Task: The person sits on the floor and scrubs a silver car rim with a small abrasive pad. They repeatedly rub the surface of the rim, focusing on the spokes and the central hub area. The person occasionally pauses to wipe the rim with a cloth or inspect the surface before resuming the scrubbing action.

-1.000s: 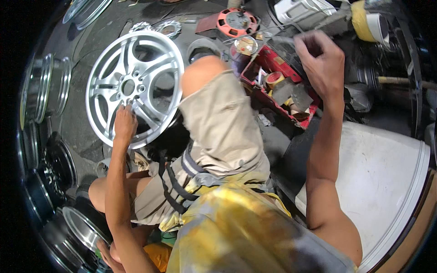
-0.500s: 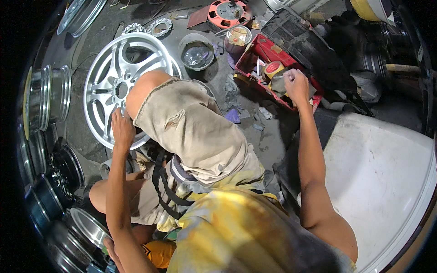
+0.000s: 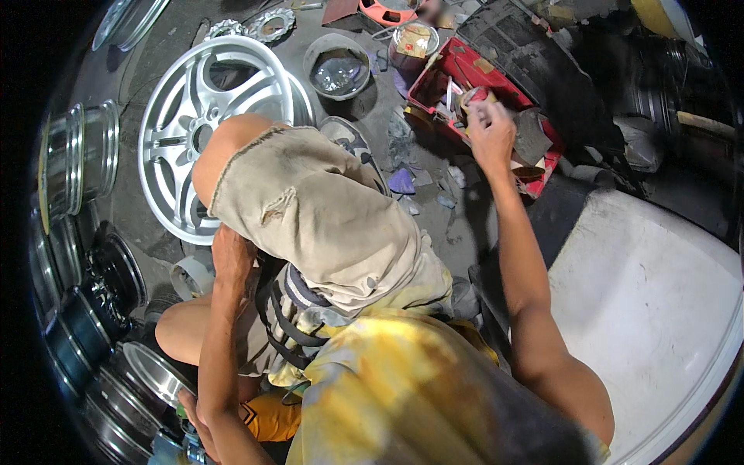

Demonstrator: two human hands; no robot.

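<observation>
Over the red toolbox (image 3: pixel 473 66), my right hand (image 3: pixel 490 139) reaches down with bent fingers, blurred by motion. Its fingertips are at a red and yellow tape roll (image 3: pixel 477 95); whether they grip it cannot be made out. A grey sheet (image 3: pixel 533 138), perhaps sandpaper, lies in the box just right of the hand. By my raised knee, my left hand (image 3: pixel 232 256) is below the lower edge of a silver alloy wheel (image 3: pixel 159 182). Its fingers are hidden behind the wrist and leg. The wheel leans beside the knee, partly covered by it.
A tub of murky water (image 3: pixel 338 70) and an open tin (image 3: pixel 413 40) stand left of the toolbox. More wheel rims (image 3: pixel 81 163) line the left side. A white panel (image 3: pixel 643 310) lies at right. Another person's orange clothing (image 3: pixel 275 418) shows beneath my left forearm.
My left hand has left the wheel's face and dropped beside my leg. My right hand has moved left within the toolbox, toward the tape roll; the grey sheet is now farther right.
</observation>
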